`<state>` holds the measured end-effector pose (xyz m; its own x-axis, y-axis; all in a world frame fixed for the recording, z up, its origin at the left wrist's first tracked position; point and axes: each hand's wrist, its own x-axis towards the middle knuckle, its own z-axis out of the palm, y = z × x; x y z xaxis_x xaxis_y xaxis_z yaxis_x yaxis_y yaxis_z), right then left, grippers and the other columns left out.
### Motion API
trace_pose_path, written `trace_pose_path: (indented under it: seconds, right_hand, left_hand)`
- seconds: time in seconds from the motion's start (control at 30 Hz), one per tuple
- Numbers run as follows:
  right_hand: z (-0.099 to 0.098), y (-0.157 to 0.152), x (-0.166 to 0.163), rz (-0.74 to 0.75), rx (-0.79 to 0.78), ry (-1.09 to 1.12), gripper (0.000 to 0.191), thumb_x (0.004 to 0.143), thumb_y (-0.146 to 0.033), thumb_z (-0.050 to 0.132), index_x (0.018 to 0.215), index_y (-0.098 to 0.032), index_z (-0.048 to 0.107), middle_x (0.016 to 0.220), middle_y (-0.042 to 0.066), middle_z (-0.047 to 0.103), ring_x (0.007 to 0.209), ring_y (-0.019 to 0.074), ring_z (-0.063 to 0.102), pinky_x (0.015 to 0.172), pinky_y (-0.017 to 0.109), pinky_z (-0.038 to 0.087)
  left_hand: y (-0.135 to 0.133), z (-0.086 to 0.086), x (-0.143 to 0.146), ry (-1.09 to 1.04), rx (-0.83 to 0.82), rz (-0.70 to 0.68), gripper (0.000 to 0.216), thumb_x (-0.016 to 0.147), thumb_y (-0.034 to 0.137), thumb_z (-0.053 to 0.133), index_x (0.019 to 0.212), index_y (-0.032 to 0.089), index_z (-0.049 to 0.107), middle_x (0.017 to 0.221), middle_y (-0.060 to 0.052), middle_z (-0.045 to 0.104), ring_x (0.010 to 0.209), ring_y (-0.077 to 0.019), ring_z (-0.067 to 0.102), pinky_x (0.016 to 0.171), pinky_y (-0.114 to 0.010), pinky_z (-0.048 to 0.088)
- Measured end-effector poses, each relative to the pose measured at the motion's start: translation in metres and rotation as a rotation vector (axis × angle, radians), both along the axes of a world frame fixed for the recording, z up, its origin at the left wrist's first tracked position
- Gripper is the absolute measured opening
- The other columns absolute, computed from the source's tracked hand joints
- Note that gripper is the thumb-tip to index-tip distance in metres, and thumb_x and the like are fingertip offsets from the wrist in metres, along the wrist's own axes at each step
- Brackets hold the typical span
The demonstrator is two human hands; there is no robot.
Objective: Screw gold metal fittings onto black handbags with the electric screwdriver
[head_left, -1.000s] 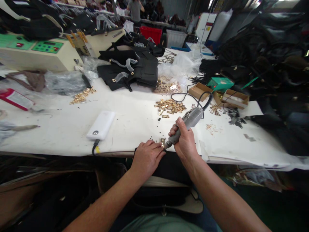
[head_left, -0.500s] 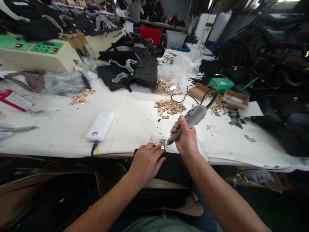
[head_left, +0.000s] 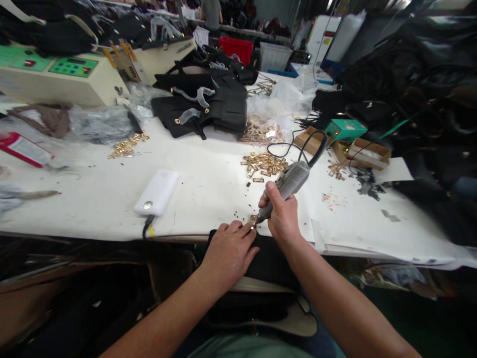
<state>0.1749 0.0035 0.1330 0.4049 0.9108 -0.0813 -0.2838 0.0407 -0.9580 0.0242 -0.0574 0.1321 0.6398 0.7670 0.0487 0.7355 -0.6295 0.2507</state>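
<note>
My right hand (head_left: 282, 216) is wrapped around a grey electric screwdriver (head_left: 294, 180), tilted with its bit pointing down and left. The tip meets a small gold metal clasp (head_left: 253, 221) at the edge of a black bag flap (head_left: 266, 258). Spread over that flap, my left hand (head_left: 231, 248) lies with fingers stretched out, and its index fingertip touches the clasp. What lies under the palm is hidden. Below, the rest of the bag (head_left: 261, 311), black with a pale edge, rests on my lap.
A pile of gold clasps (head_left: 264, 163) lies beyond the screwdriver on the white table (head_left: 208, 184). A white power bank (head_left: 157, 193) with a cable is at left. Black bags (head_left: 212, 102), a cardboard box (head_left: 368, 153) and a green box (head_left: 345, 129) stand farther back.
My right hand and the screwdriver have shifted slightly left and become steeper. The screwdriver's tip has come from just beside the clasp onto it. My left hand stays over the flap.
</note>
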Motion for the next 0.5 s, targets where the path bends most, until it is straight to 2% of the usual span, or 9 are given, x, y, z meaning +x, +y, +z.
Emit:
trace_pose_path:
  seconds: [0.1,0.2,0.33,0.5]
  right_hand:
    - [0.003,-0.003,-0.001,0.053,-0.013,-0.104,0.043,0.078,-0.057,0.076,0.068,-0.018,0.06,0.055,-0.001,0.058,0.047,0.0115,0.05,0.045,0.024,0.041]
    - [0.012,-0.007,-0.004,0.168,-0.018,-0.219,0.041,0.079,-0.055,0.074,0.068,-0.018,0.061,0.054,-0.001,0.057,0.048,0.0116,0.05,0.047,0.025,0.043]
    - [0.022,-0.009,-0.012,0.308,-0.011,-0.353,0.032,0.077,-0.042,0.073,0.063,-0.019,0.056,0.053,-0.003,0.053,0.048,0.0105,0.046,0.048,0.024,0.041]
    - [0.02,-0.007,-0.018,0.44,0.032,-0.469,0.027,0.074,-0.033,0.07,0.059,-0.019,0.053,0.053,-0.005,0.048,0.049,0.0091,0.042,0.047,0.022,0.037]
  left_hand:
    - [0.0,-0.002,0.0,0.001,0.002,-0.002,0.031,0.099,0.036,0.058,0.125,0.021,0.064,0.139,-0.007,0.064,0.117,-0.0292,0.056,0.09,-0.048,0.046]
    - [0.0,-0.002,0.0,-0.003,-0.001,0.005,0.032,0.098,0.036,0.059,0.126,0.021,0.063,0.138,-0.006,0.064,0.117,-0.0293,0.056,0.09,-0.048,0.045]
    - [0.0,0.0,0.001,-0.008,-0.027,0.019,0.032,0.097,0.037,0.061,0.125,0.02,0.064,0.132,-0.006,0.068,0.115,-0.0296,0.057,0.09,-0.049,0.045]
    - [0.001,0.001,0.002,-0.03,-0.061,0.033,0.023,0.095,0.034,0.064,0.114,0.022,0.068,0.12,-0.006,0.072,0.118,-0.0307,0.057,0.09,-0.05,0.045]
